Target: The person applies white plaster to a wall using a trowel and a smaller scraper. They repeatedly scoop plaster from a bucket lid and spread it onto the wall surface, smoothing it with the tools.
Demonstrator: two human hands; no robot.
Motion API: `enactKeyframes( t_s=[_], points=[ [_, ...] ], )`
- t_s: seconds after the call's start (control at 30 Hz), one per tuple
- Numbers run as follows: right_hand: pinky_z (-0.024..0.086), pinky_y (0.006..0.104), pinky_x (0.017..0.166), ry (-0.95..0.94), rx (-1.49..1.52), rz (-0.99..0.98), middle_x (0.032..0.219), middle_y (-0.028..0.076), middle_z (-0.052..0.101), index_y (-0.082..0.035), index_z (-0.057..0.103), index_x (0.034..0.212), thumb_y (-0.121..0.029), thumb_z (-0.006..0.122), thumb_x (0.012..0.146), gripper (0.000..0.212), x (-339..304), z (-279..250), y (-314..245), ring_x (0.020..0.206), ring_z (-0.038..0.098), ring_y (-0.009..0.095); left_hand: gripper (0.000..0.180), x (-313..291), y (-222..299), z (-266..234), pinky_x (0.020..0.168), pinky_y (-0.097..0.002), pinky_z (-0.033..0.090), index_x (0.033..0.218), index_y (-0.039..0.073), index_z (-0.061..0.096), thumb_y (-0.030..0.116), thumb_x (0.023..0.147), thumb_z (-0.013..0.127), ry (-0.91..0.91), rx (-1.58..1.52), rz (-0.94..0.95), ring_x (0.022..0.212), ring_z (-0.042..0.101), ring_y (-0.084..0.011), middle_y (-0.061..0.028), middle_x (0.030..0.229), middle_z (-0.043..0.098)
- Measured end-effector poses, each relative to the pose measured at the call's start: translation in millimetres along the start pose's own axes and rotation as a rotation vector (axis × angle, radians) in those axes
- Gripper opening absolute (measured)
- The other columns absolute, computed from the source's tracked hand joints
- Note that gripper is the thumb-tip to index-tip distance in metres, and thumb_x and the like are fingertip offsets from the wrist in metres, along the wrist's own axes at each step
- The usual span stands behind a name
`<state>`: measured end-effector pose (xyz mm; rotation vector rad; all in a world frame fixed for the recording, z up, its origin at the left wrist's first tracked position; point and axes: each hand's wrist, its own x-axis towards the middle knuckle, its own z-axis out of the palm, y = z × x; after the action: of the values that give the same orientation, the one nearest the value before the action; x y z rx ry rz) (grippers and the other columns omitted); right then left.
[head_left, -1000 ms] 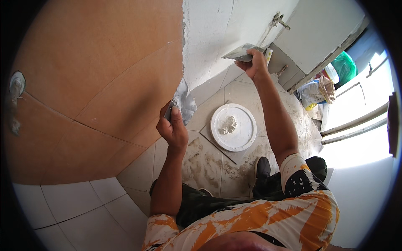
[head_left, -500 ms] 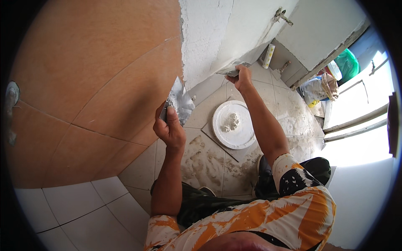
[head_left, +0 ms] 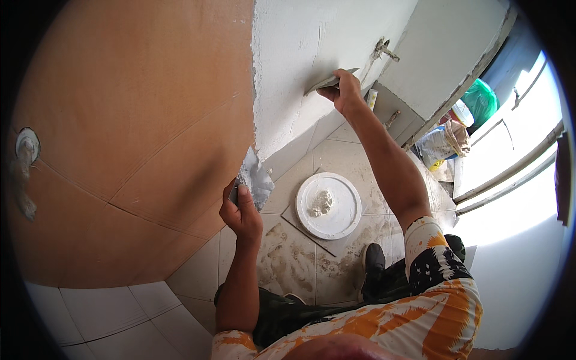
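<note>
In my right hand is a broad, thin-bladed putty knife, its blade against or very close to the white plastered wall. My left hand grips a second putty knife, a wide metal blade smeared with white putty, beside the corner where the orange-brown tiled wall meets the white one. On the floor below, a round white lid carries a lump of white putty. The lid rests on a square tile or board.
A crusted pipe stub sticks out of the white wall, and another pipe juts from the orange tiles. Buckets and a bag stand by the bright opening at right, near a green plastic bag. Dried smears mark the floor tiles.
My right hand has raised its putty knife from the wall's base to higher on the white wall. The view has shifted, and my left hand keeps its putty knife near the corner.
</note>
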<state>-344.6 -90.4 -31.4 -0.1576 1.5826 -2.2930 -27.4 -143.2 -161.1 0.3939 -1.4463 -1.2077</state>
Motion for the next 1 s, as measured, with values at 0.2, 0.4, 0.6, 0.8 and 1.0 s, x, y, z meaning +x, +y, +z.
enactKeyframes(
  t_s=[0.2,0.4,0.6,0.8,1.0],
  points=[
    [0.063,0.0463,0.064,-0.102,-0.256,-0.334,0.097,0.024,0.06,0.011,0.049,0.113,-0.019,0.048,0.095,0.036,-16,63,-143,0.079,0.067,0.034,0.034,-4,0,9,0.064,-0.0239,0.041,0.111,-0.009,0.059,0.022,0.102,0.05,-0.053,-0.028,-0.076,0.073,0.048,-0.0079,-0.0021,0.085,0.058],
    [0.06,0.0423,0.076,-0.289,-0.436,-0.686,0.098,0.019,0.063,0.008,0.053,0.111,-0.025,0.054,0.095,0.036,-88,91,-163,0.086,0.067,0.028,0.032,-3,0,12,0.078,-0.0291,0.046,0.118,-0.005,0.058,0.021,0.101,0.051,0.028,-0.195,-0.374,0.087,0.055,-0.0135,-0.0056,0.097,0.062],
    [0.043,0.0411,0.101,-1.058,-0.22,-0.662,0.125,0.013,0.056,-0.009,0.056,0.131,-0.017,0.055,0.097,0.035,-189,-19,-32,0.118,0.053,0.025,0.037,20,20,11,0.099,-0.0415,0.047,0.13,0.001,0.051,0.018,0.098,0.045,0.039,-1.081,-0.93,0.11,0.059,-0.0268,-0.0128,0.121,0.061],
    [0.045,0.0459,0.101,-1.286,-0.898,-1.181,0.121,0.015,0.05,-0.023,0.058,0.135,0.001,0.063,0.082,0.059,-190,-50,24,0.119,0.049,0.035,0.038,17,15,-8,0.102,-0.0443,0.045,0.13,0.0,0.052,0.02,0.098,0.045,-0.06,-0.934,-0.896,0.115,0.059,-0.0283,-0.0159,0.125,0.06],
    [0.056,0.0437,0.083,-0.73,-0.377,0.064,0.111,0.013,0.06,-0.004,0.049,0.13,-0.024,0.051,0.1,0.036,-177,-90,75,0.099,0.063,0.029,0.044,15,37,-5,0.099,-0.0454,0.046,0.135,0.002,0.047,0.026,0.098,0.054,0.09,-0.899,-0.612,0.119,0.054,-0.0299,-0.0126,0.133,0.054]
  ],
)
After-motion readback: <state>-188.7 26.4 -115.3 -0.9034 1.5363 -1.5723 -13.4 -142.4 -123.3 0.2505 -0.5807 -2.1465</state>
